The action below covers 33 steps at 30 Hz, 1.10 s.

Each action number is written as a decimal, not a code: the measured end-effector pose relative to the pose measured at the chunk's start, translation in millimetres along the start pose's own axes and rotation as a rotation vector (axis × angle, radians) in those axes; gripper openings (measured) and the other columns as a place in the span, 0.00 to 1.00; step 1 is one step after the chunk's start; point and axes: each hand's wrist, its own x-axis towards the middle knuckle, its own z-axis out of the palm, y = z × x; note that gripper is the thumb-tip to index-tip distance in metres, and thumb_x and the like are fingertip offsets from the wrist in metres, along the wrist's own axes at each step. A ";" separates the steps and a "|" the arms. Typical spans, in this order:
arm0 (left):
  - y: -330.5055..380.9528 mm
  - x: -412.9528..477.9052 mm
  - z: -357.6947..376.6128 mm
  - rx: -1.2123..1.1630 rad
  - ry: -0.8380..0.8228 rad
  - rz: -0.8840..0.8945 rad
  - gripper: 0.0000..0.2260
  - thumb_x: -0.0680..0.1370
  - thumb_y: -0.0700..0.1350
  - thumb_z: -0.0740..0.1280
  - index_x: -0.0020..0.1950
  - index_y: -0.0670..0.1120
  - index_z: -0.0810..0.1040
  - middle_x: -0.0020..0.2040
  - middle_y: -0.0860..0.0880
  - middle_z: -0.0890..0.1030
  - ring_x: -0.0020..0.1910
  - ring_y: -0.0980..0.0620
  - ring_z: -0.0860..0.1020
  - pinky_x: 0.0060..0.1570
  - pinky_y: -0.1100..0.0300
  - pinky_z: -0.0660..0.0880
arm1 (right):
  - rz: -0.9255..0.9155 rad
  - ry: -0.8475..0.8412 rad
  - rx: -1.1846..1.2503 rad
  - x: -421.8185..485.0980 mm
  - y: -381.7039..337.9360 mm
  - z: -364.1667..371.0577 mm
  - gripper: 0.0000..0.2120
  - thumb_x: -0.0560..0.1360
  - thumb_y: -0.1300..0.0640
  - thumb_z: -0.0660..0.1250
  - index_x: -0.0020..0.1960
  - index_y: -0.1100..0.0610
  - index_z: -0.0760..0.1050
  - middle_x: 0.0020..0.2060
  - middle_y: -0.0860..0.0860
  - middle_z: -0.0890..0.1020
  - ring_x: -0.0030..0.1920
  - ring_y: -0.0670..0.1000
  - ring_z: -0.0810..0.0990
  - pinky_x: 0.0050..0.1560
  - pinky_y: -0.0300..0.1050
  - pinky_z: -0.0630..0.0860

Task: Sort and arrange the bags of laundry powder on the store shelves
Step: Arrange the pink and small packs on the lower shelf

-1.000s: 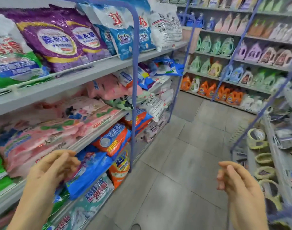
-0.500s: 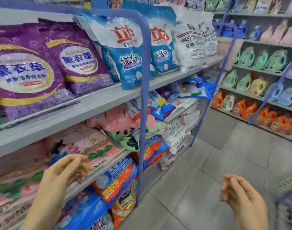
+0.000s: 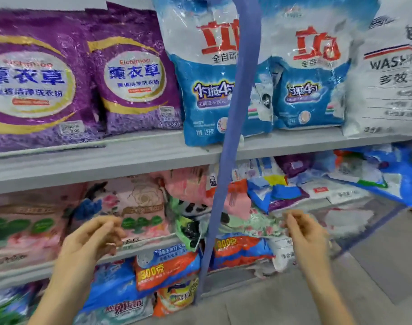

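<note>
On the top shelf (image 3: 130, 158) stand two purple powder bags (image 3: 132, 83), two blue-and-white bags (image 3: 209, 90) and a white bag (image 3: 387, 85), all upright. The middle shelf holds pink rose-print bags (image 3: 139, 207) on the left and a jumbled heap of pink, green, blue and white bags (image 3: 258, 202) to the right. My left hand (image 3: 92, 240) hovers in front of the pink bags, fingers loosely curled, holding nothing. My right hand (image 3: 303, 233) is raised in front of the jumbled heap, fingers loosely bent and empty.
A blue metal upright (image 3: 233, 137) runs down the shelf front between my hands. Orange-and-blue bags (image 3: 167, 270) and others lie piled on the lower shelves. Grey floor tiles (image 3: 376, 266) show at the bottom right.
My view has turned left and closer to the shelves; the aisle's bottle shelves have left the frame. Both hands have risen towards the middle shelf, still empty.
</note>
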 end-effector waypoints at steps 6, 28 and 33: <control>0.9 -13.6 18.1 0.009 0.082 -0.014 0.13 0.77 0.41 0.62 0.37 0.50 0.84 0.32 0.47 0.81 0.28 0.56 0.77 0.26 0.70 0.72 | -0.527 -0.340 -0.572 99.4 18.4 62.1 0.18 0.69 0.68 0.71 0.58 0.63 0.77 0.57 0.60 0.79 0.58 0.62 0.77 0.58 0.53 0.73; -0.8 -20.9 13.0 -0.004 0.084 -0.064 0.10 0.78 0.34 0.60 0.43 0.36 0.80 0.34 0.37 0.80 0.29 0.47 0.75 0.25 0.64 0.72 | -0.207 -0.336 0.087 145.0 9.8 40.8 0.19 0.70 0.78 0.60 0.34 0.55 0.73 0.29 0.49 0.76 0.30 0.42 0.71 0.32 0.39 0.70; 2.9 -11.8 19.3 -0.002 0.002 -0.050 0.10 0.78 0.35 0.61 0.42 0.38 0.81 0.34 0.39 0.80 0.30 0.49 0.76 0.25 0.64 0.72 | -0.266 -0.270 0.149 103.4 -19.1 9.5 0.22 0.70 0.76 0.64 0.50 0.50 0.76 0.40 0.31 0.82 0.43 0.32 0.79 0.41 0.25 0.73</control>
